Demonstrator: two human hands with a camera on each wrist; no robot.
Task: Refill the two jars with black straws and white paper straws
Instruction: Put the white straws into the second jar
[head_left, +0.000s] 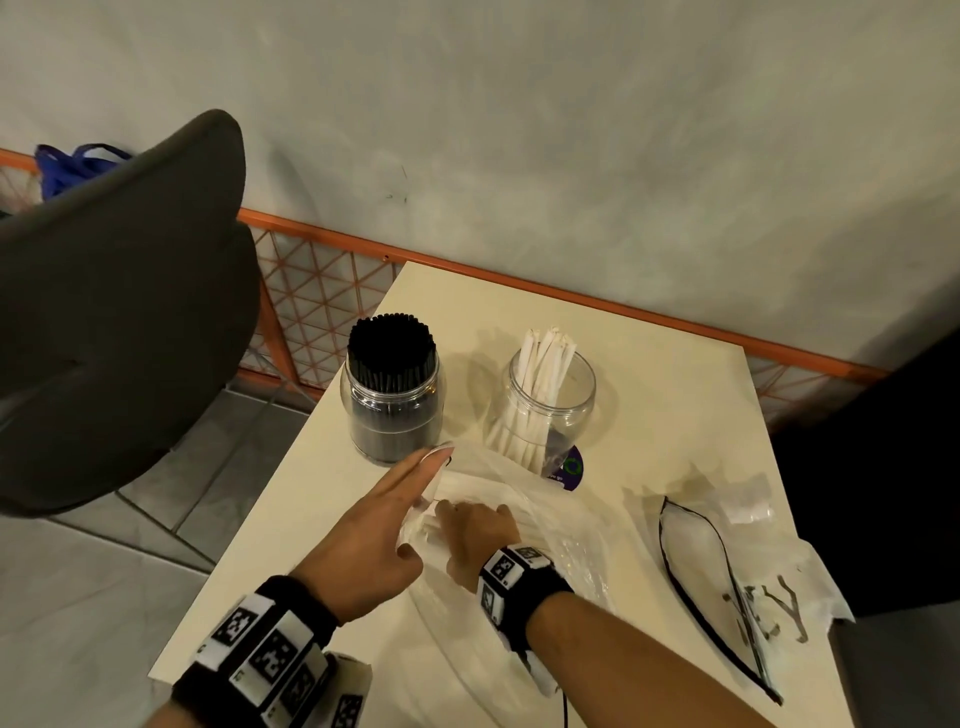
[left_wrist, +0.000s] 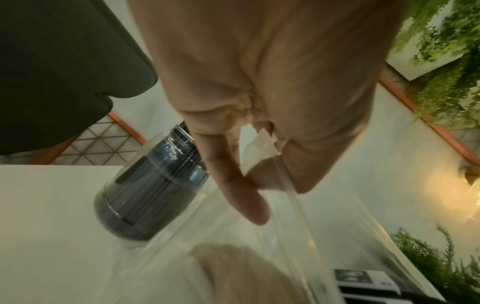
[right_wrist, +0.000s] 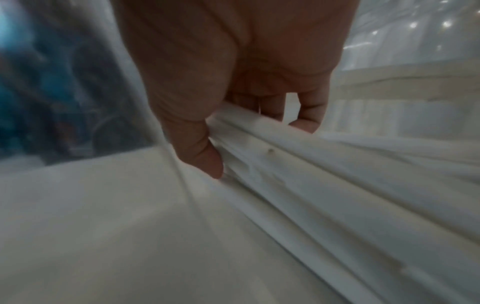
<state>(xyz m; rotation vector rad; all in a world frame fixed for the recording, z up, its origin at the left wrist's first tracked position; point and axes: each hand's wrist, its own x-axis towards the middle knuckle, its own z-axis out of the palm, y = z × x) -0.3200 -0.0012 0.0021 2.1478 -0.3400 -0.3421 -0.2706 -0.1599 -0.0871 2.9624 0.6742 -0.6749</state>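
Two clear jars stand on the cream table (head_left: 675, 415): the left jar (head_left: 390, 410) is packed with black straws (head_left: 390, 345), the right jar (head_left: 551, 410) holds a loose bunch of white paper straws (head_left: 543, 364). In front of them lies a clear plastic bag (head_left: 524, 499) of white paper straws. My left hand (head_left: 395, 514) pinches the bag's edge (left_wrist: 257, 152) between thumb and fingers. My right hand (head_left: 475, 535) is inside the bag, its fingers curled round a bundle of white paper straws (right_wrist: 298, 164).
An empty clear bag with a black zip edge (head_left: 727, 587) lies at the table's right. A dark chair (head_left: 119, 312) stands left of the table. An orange mesh rail (head_left: 322, 291) runs along the wall behind. A purple sticker (head_left: 569, 470) shows beneath the right jar.
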